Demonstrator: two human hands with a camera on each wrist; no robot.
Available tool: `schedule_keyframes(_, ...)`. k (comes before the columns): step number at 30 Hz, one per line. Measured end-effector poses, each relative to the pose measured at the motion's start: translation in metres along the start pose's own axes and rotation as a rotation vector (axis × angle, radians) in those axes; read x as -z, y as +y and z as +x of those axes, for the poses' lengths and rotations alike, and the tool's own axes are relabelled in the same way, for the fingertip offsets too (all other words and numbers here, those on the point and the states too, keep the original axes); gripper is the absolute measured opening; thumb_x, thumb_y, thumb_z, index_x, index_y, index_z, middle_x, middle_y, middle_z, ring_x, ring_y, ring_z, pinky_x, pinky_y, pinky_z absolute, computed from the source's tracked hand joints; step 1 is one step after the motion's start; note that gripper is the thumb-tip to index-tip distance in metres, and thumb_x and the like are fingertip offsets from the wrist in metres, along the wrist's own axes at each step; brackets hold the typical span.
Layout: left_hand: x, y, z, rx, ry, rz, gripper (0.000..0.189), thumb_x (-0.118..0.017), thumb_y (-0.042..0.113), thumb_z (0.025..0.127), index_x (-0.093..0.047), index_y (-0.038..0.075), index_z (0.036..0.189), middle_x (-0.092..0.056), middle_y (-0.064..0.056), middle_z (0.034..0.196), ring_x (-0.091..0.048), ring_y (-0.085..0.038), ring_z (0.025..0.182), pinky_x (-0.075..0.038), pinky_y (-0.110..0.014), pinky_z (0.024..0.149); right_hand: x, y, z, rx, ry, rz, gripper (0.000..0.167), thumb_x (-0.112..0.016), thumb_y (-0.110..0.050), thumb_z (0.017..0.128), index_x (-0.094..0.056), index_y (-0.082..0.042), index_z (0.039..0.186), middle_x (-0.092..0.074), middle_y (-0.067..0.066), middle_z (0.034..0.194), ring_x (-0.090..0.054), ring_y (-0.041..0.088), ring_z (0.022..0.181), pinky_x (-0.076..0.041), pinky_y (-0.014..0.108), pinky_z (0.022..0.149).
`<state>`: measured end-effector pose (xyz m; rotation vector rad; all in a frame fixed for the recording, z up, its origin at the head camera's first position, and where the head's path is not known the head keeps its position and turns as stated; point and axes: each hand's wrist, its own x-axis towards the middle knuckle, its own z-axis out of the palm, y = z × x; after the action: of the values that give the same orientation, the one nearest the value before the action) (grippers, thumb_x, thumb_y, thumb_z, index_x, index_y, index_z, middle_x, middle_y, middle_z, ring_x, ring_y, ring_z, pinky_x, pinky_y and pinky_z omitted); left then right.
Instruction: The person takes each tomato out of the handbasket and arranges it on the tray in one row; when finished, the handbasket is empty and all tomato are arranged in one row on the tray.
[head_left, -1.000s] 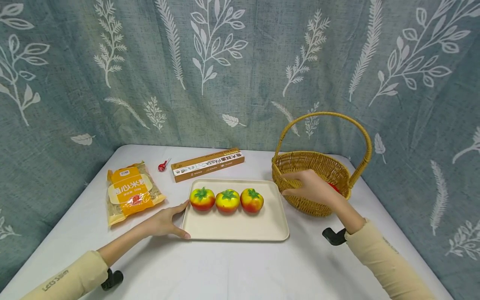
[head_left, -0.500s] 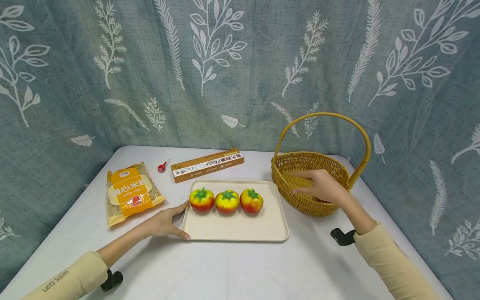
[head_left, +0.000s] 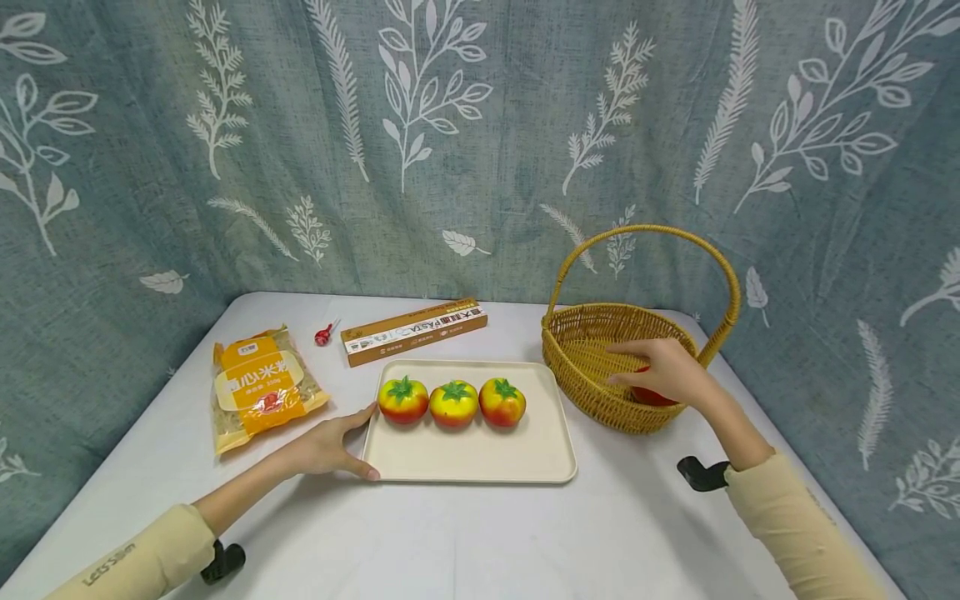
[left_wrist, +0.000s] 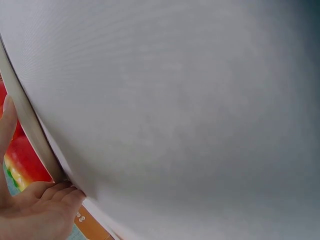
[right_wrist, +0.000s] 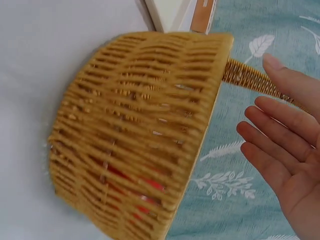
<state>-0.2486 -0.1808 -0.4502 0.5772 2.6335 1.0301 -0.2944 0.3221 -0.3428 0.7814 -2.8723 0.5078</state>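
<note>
My left hand [head_left: 327, 446] touches the left edge of a cream tray [head_left: 472, 458], fingers and thumb spread along its short side. Three yellow-red, tomato-like fruits [head_left: 453, 403] with green leafy tops sit in a row on that tray. In the left wrist view, fingertips rest against the tray's rim [left_wrist: 30, 120]. Over the wicker basket [head_left: 573, 375], my right hand [head_left: 663, 371] hovers with extended fingers and nothing held. A red object [head_left: 651, 393] lies inside the basket, partly hidden by the hand; its red colour also shows through the weave in the right wrist view.
The basket's tall handle [head_left: 647, 227] arches above its opening. Behind the tray lies a long brown pasta box [head_left: 415, 331]. A red lollipop [head_left: 324, 335] and an orange noodle bag [head_left: 266, 383] lie at the left. A patterned curtain [head_left: 450, 150] backs the white table [head_left: 450, 533].
My right hand has drawn rightward over the basket, from its left rim toward its right side, uncovering more of the interior. The left hand and the tray have stayed in place.
</note>
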Motion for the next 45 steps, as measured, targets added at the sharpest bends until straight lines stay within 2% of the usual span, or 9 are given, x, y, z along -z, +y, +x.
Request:
schedule_keyframes(4,0.0,0.0,-0.001,-0.032,0.004,0.002,0.111,-0.088,0.037,0.067,-0.026,-0.004,0.149,-0.032,-0.028,0.149,-0.031,-0.046,0.135,-0.026,-0.058,0.11,0.0,0.007,-0.002,-0.013,-0.005,-0.011,0.05,-0.077,-0.028,0.083,-0.066,-0.001,0.123,-0.068,0.019,0.113,-0.046,0.009,0.053,-0.047,0.033,0.062)
schedule_keyframes(7,0.0,0.001,-0.002,-0.04,0.005,0.003,0.111,-0.088,0.036,0.067,-0.026,-0.004,0.149,-0.032,-0.028,0.148,-0.031,-0.046,0.135,-0.026,-0.058,0.11,0.0,0.011,-0.004,-0.038,-0.024,-0.012,0.049,-0.077,-0.027,0.083,-0.066,0.0,0.122,-0.067,0.02,0.115,-0.061,0.018,0.072,-0.051,0.037,0.068)
schedule_keyframes(15,0.0,0.002,-0.002,-0.04,0.005,0.008,0.11,-0.088,0.036,0.067,-0.026,-0.004,0.149,-0.032,-0.028,0.148,-0.031,-0.047,0.135,-0.027,-0.058,0.109,0.001,0.025,-0.007,-0.098,-0.048,-0.007,0.05,-0.078,-0.028,0.082,-0.065,0.0,0.122,-0.068,0.02,0.112,-0.049,0.011,0.061,-0.044,0.031,0.06)
schedule_keyframes(17,0.0,0.002,-0.002,-0.039,0.005,0.008,0.11,-0.088,0.036,0.067,-0.026,-0.004,0.149,-0.032,-0.028,0.148,-0.032,-0.047,0.135,-0.027,-0.058,0.109,0.001,0.028,-0.007,-0.099,-0.044,-0.013,0.049,-0.078,-0.026,0.082,-0.066,0.0,0.122,-0.068,0.02,0.111,-0.055,0.013,0.068,-0.046,0.03,0.061)
schedule_keyframes(20,0.0,0.002,-0.001,-0.039,0.004,0.011,0.11,-0.088,0.036,0.067,-0.026,-0.004,0.149,-0.032,-0.028,0.148,-0.032,-0.047,0.134,-0.027,-0.058,0.109,0.002,0.033,-0.008,-0.095,-0.043,-0.01,0.047,-0.077,-0.024,0.083,-0.066,0.001,0.121,-0.067,0.022,0.111,-0.064,0.026,0.078,-0.052,0.035,0.063)
schedule_keyframes(23,0.0,0.001,-0.001,-0.033,0.004,0.011,0.111,-0.088,0.038,0.067,-0.026,-0.004,0.149,-0.032,-0.028,0.149,-0.032,-0.046,0.135,-0.027,-0.058,0.109,0.001,0.039,-0.008,-0.098,-0.054,-0.007,0.046,-0.076,-0.023,0.084,-0.066,0.001,0.121,-0.066,0.023,0.114,-0.064,0.036,0.093,-0.055,0.039,0.069)
schedule_keyframes(30,0.0,0.002,-0.001,-0.017,-0.002,-0.011,0.111,-0.088,0.038,0.067,-0.025,-0.004,0.149,-0.031,-0.029,0.149,-0.03,-0.047,0.135,-0.026,-0.058,0.11,0.003,0.053,-0.006,-0.128,-0.128,0.017,0.045,-0.075,-0.021,0.085,-0.065,0.001,0.123,-0.065,0.024,0.115,-0.063,0.025,0.083,-0.051,0.028,0.059)
schedule_keyframes(38,0.0,0.003,-0.002,-0.012,-0.007,-0.012,0.111,-0.088,0.036,0.067,-0.025,-0.004,0.149,-0.031,-0.029,0.149,-0.03,-0.047,0.135,-0.026,-0.058,0.11,0.009,0.06,0.004,-0.113,-0.229,0.063,0.049,-0.074,-0.023,0.086,-0.062,0.006,0.123,-0.063,0.026,0.118,-0.062,0.039,0.103,-0.057,0.041,0.076)
schedule_keyframes(45,0.0,0.001,-0.001,-0.01,-0.007,-0.023,0.112,-0.088,0.037,0.067,-0.024,-0.004,0.15,-0.03,-0.028,0.15,-0.029,-0.047,0.136,-0.025,-0.058,0.11,0.011,0.066,0.015,-0.13,-0.302,0.073,0.051,-0.072,-0.027,0.088,-0.061,0.007,0.124,-0.063,0.024,0.119,-0.06,0.039,0.109,-0.056,0.045,0.081)
